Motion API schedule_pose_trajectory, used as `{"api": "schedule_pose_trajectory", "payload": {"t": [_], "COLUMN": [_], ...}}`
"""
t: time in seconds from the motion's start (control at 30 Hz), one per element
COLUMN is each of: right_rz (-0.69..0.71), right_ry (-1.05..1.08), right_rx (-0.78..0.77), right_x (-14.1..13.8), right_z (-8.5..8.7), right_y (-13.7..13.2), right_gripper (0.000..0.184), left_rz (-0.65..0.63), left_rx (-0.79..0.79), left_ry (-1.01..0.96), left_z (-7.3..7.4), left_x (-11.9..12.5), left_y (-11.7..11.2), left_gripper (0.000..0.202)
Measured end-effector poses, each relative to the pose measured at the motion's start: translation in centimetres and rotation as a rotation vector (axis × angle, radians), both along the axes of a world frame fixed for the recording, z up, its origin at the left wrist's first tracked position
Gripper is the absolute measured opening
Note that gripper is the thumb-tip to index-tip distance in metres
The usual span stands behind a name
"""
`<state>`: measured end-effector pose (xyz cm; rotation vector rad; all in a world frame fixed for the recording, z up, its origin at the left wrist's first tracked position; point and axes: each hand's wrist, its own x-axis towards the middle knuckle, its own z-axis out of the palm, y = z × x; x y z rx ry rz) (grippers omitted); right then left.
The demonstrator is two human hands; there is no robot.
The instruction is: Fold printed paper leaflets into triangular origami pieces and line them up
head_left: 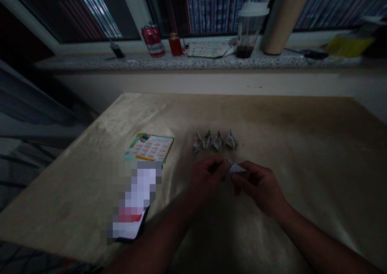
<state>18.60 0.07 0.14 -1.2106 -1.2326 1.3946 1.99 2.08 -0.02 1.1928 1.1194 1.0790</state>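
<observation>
Between my two hands is a small folded piece of printed paper [237,168], roughly triangular and pointing right. My left hand [208,172] pinches its left end between thumb and finger. At its right tip, the thumb and fingers of my right hand [259,183] are closed on it too. Both hands are held over the table [317,153]. Just beyond them stands a row of several small folded paper shapes [217,141] with pointed tips, made of similar printed paper. The finer folds of the held piece are too dim to make out.
Left of my hands lie a stack of printed calendar sheets [152,147] and a lit phone [136,201], its screen blurred. On the windowsill [211,64] behind stand a red can [153,41], a small red bottle [175,45], a lidded plastic cup [246,34] and a cardboard tube [284,20].
</observation>
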Motion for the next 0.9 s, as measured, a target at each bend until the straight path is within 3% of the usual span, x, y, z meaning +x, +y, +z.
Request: {"api": "schedule_pose_trajectory", "payload": {"t": [0.33,0.53,0.9], "right_rz": [0.052,0.116,0.308], "right_ry": [0.014,0.096,-0.076], "right_rx": [-0.089,-0.161,-0.199], "right_x": [0.1,0.8,2.5], "right_z": [-0.5,0.5,1.8], "right_y": [-1.4,-1.7,-1.1], "right_gripper": [0.031,0.027,0.038], "left_rz": [-0.087,-0.124,-0.122], "left_rx": [-0.078,-0.199,-0.152], "left_ry": [-0.016,-0.083,-0.024], "left_z": [0.4,1.0,0.6], "left_x": [-0.5,-0.4,-0.7], "left_y": [-2.4,-2.5,-2.1], "left_gripper": [0.018,0.023,0.023]}}
